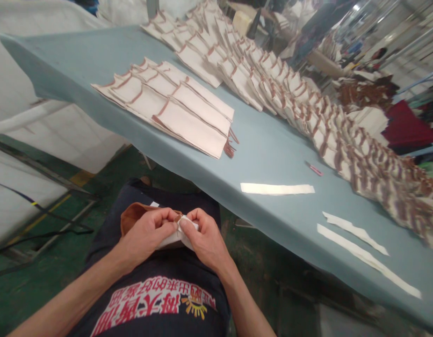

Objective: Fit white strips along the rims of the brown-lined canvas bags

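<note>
Over my lap, my left hand and my right hand come close together, fingers pinched. Between them is a small cream and brown fabric piece, its white part folded under both thumbs. A brown cloth part of it spreads out behind my left hand. My fingers cover most of the piece, so its full shape is hidden. Below lies my dark apron with red and white print.
On the blue-green table lie overlapping cream pieces with brown edging, white strips and a pink-handled small tool. A long row of similar cream pieces runs along the far side. A white cloth-covered bin stands left.
</note>
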Demonstrator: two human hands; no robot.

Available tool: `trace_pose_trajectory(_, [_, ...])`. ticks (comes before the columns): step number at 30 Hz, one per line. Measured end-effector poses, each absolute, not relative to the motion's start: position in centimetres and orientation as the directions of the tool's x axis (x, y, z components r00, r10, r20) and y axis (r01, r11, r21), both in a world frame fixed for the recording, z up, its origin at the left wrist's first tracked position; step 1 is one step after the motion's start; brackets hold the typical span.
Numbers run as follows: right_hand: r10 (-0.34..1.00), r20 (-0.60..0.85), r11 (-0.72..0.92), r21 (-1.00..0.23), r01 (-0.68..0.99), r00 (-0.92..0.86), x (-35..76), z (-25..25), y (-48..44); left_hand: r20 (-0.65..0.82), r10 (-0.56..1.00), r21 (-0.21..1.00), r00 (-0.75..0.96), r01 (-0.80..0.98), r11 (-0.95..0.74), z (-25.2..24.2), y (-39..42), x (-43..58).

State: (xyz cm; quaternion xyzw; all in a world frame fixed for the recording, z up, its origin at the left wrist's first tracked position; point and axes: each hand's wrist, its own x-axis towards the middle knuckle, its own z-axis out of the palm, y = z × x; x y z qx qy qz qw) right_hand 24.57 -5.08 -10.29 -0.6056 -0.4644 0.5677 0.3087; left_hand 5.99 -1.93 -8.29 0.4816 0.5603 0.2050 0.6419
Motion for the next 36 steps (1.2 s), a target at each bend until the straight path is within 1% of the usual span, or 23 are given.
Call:
trace_pose_trajectory(4, [0.920, -0.383, -0.364, -0.913, 0.182, -0.083, 24.3, -8.1, -5.6, -0.480, 0.827, 0.870, 0.292, 0.278, 0.407, -6.9, -2.2, 5.7])
trace_pose_trajectory(8, [0.930, -0.354, -0.339, -0.930, 0.143, -0.099, 24.0, -5.9, -5.9, -0.331, 0.886, 0.931, 0.326, 0.267, 0.250, -5.8, -3.1, 4.7])
trace_pose_trajectory(10, [0.933, -0.345, -0.331, -0.934, 0.135, -0.101, 23.9, -5.1, -6.1, -0.300, 0.893, 0.940, 0.335, 0.263, 0.217, -5.5, -3.5, 4.2])
trace_pose_trajectory(19, [0.932, -0.347, -0.334, -0.935, 0.120, -0.110, 23.8, -4.0, -6.3, -0.340, 0.861, 0.940, 0.379, 0.166, 0.298, -5.1, -3.5, 4.0])
trace_pose_trajectory(23, [0.931, -0.349, -0.336, -0.934, 0.124, -0.106, 23.8, -4.7, -6.2, -0.339, 0.860, 0.940, 0.380, 0.173, 0.294, -5.9, -3.3, 4.1])
trace_pose_trajectory(28, [0.925, -0.364, -0.351, -0.928, 0.120, -0.108, 23.7, -5.6, -6.0, -0.370, 0.865, 0.927, 0.339, 0.199, 0.318, -6.3, -3.1, 4.3])
trace_pose_trajectory(36, [0.927, -0.364, -0.346, -0.924, 0.163, -0.094, 23.6, -5.9, -5.9, -0.462, 0.815, 0.887, 0.351, 0.162, 0.433, -5.7, -2.6, 4.8])
